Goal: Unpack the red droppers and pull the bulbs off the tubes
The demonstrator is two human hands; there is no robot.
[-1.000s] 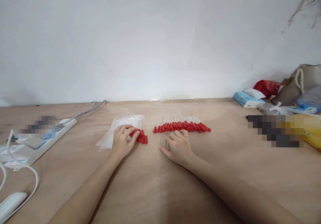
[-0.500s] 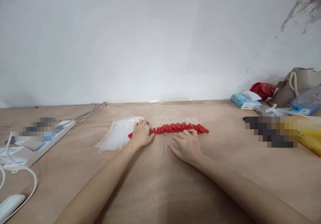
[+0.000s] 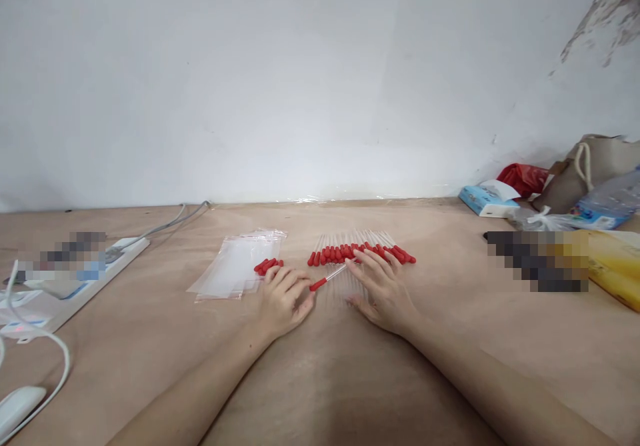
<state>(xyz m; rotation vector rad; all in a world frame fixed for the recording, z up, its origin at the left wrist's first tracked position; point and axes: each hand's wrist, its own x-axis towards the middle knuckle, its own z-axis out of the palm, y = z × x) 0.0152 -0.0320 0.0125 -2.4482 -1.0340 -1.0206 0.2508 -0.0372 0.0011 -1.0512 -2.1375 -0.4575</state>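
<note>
My left hand point(image 3: 285, 303) has its fingers closed at the red rubber bulb of a glass dropper point(image 3: 335, 273). The dropper slants up to the right, its tube reaching the fingertips of my right hand point(image 3: 383, 293). That right hand has its fingers apart and rests over the near edge of a row of droppers point(image 3: 345, 253) with red bulbs and clear tubes. A small group of red dropper bulbs point(image 3: 269, 266) lies just beyond my left hand on clear plastic bags point(image 3: 225, 269); their tubes are hidden.
At the left lies a white power strip point(image 3: 100, 283) with cables and a white device point(image 3: 23, 409). A blue tissue pack point(image 3: 487, 201), a knotted plastic bag point(image 3: 545, 219), a beige bag point(image 3: 595, 166) and a yellow package point(image 3: 615, 266) sit at the right. A white wall point(image 3: 300, 86) closes the back.
My left hand has come nearer, away from the row, with one dropper now slanting between the hands. The small group of bulbs beside the bags is uncovered. My right hand has shifted slightly, fingers spread.
</note>
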